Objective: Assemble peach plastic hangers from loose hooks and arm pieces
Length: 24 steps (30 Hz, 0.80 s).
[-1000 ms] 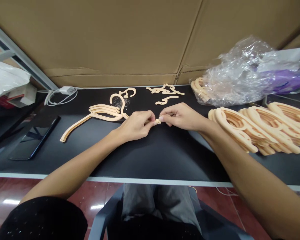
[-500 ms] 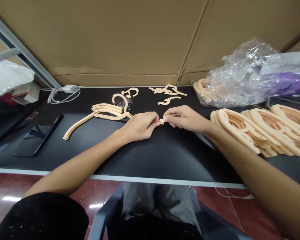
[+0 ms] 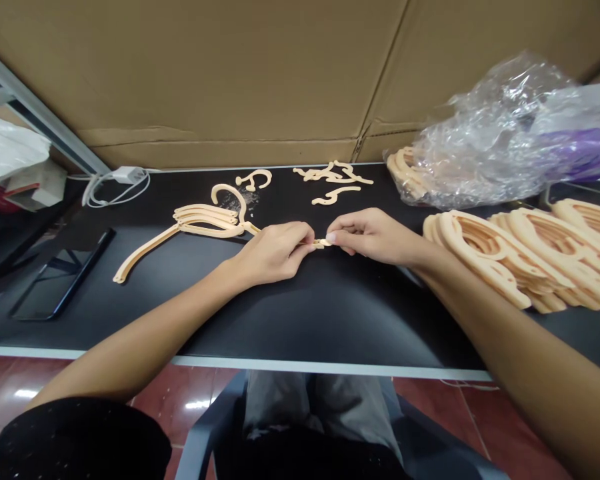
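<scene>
A cream plastic folding clothes hanger (image 3: 213, 232) lies on the black tabletop, its hook toward the back and one arm stretched out to the left. My left hand (image 3: 275, 252) is closed over its right arm and hides most of it. Between my hands a short cream end pokes out. There the thumb and finger of my right hand (image 3: 367, 235) pinch a small cream plastic piece; whether it is separate from the hanger's tip I cannot tell. Behind the hanger rests a loose cream hook-shaped part (image 3: 261, 179). Several slim cream parts (image 3: 333, 175) lie further right, with a single wavy one (image 3: 336, 195) in front.
Stacks of folded cream hangers (image 3: 485, 250) cover the right side, below a clear plastic bag (image 3: 480, 147) with more hangers inside. On the left are a phone (image 3: 63, 277) and a white charger with cable (image 3: 127, 175). Cardboard (image 3: 230, 73) walls the back edge.
The view has shifted slightly, so things on the left sit further left. Both hands keep their grip; slightly more of the cream end shows between them.
</scene>
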Each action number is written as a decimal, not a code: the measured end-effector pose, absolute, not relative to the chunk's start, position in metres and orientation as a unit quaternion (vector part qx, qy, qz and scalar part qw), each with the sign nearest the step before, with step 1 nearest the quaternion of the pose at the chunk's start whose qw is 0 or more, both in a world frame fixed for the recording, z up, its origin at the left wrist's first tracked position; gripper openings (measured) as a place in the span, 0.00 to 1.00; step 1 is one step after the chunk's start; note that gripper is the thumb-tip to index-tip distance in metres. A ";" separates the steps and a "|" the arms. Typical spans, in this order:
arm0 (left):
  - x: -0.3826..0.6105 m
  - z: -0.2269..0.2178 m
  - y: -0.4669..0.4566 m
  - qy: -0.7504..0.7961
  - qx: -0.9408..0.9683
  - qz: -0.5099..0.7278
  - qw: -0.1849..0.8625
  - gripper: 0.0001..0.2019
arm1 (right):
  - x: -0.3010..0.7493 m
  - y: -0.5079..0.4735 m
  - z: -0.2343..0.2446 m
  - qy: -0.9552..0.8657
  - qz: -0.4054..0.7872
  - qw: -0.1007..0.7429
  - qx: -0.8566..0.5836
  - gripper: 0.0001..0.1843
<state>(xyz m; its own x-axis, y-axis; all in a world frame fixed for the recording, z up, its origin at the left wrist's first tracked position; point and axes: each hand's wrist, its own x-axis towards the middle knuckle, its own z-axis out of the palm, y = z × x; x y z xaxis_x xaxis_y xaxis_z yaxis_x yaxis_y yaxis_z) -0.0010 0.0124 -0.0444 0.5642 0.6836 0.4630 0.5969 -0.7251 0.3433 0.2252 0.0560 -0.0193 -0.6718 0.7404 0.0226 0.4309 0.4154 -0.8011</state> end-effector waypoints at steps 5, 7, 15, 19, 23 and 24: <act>-0.003 -0.045 0.014 0.360 0.881 0.296 0.082 0.03 | 0.226 0.055 -0.020 -0.846 0.327 0.178 -0.381 0.17; -0.003 -0.045 0.015 0.363 0.878 0.298 0.089 0.03 | 0.225 0.054 -0.020 -0.850 0.295 0.170 -0.401 0.16; -0.002 -0.043 0.014 0.380 0.872 0.293 0.097 0.03 | 0.222 0.045 -0.019 -0.867 0.169 0.154 -0.443 0.15; -0.001 -0.042 0.014 0.380 0.871 0.296 0.091 0.04 | 0.222 0.041 -0.023 -0.879 0.112 0.163 -0.434 0.16; -0.001 -0.041 0.013 0.385 0.866 0.304 0.102 0.03 | 0.221 0.039 -0.026 -0.894 0.069 0.162 -0.412 0.18; -0.001 -0.041 0.013 0.387 0.864 0.305 0.102 0.03 | 0.220 0.038 -0.027 -0.896 0.061 0.162 -0.408 0.18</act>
<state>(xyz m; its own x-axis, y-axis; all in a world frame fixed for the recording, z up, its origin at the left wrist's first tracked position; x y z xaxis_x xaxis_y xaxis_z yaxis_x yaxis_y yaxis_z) -0.0005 0.0130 -0.0412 0.5133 0.7315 0.4489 0.6074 -0.6791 0.4122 0.2205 0.0385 -0.0268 -0.6144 0.7514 0.2407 0.7116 0.6595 -0.2422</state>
